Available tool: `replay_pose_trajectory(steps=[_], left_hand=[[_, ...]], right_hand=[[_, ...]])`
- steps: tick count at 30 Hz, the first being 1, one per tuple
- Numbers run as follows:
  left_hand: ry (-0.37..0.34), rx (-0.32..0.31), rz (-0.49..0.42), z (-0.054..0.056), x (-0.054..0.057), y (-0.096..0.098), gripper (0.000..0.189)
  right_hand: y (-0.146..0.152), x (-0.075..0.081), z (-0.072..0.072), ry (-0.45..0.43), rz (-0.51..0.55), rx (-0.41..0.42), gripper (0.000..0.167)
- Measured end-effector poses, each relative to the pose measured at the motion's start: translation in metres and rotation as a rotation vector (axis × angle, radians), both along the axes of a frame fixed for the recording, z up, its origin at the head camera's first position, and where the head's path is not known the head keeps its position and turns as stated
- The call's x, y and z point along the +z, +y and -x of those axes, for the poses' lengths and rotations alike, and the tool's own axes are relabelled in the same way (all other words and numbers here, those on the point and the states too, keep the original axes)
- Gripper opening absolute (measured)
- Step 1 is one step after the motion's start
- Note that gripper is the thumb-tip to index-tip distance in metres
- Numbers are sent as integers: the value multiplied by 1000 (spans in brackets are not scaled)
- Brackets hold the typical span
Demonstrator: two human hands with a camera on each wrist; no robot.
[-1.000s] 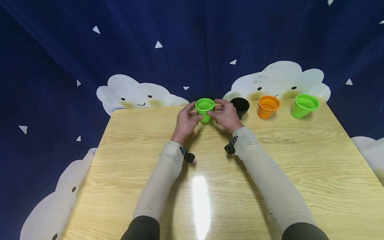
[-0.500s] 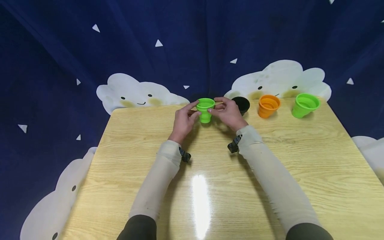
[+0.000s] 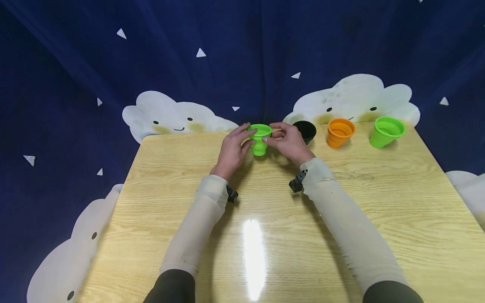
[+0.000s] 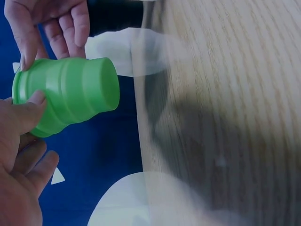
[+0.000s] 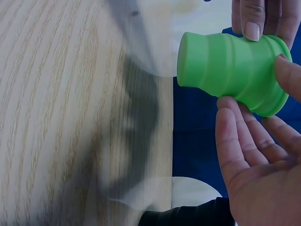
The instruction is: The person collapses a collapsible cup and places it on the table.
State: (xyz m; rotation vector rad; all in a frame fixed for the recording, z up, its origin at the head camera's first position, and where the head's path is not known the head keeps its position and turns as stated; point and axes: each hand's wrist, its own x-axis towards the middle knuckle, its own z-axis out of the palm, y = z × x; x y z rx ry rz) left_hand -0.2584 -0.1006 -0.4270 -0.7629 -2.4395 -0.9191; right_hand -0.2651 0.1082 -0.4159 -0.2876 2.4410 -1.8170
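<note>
Between the two hands is a green collapsible cup (image 3: 259,145) with stepped, ridged walls, mouth up, near the far edge of the table. My left hand (image 3: 232,150) holds its left side, the index finger reaching over the rim and the thumb on the near wall. From the right, my right hand (image 3: 289,144) pinches it by the rim, its thumb (image 5: 289,75) on the upper wall and other fingers behind. In the left wrist view the cup (image 4: 70,89) shows its smooth base pointing toward the wooden tabletop. A black cup (image 3: 306,131) stands just beyond the right hand, partly hidden by it.
Right of the black cup, an orange cup (image 3: 339,135) and another green cup (image 3: 384,134) stand in a row along the far edge of the wooden table (image 3: 170,189). A dark blue curtain (image 3: 227,42) with clouds hangs behind the table.
My left hand has shifted slightly, its index finger moving from the cup's side over the rim. The right hand and wrist have drifted a little rightward. The green cup stays between the hands.
</note>
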Motion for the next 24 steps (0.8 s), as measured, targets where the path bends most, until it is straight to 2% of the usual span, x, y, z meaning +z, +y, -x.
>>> replay_pose_trajectory(steps=[9,13,16,20,24], left_hand=[[25,-36,29,0,6,-1,26],[36,-42,46,-2,9,1,23],[37,-43,55,-3,9,2,22],[36,-46,59,-4,9,2,22],[42,-41,59,-3,9,3,22]], right_hand=[[1,5,-1,27,-100,14,64],[2,7,-3,75,-146,4,64],[2,6,-4,182,-225,4,61],[0,9,-6,373,-386,16,55],[-1,12,-9,525,-525,34,47]])
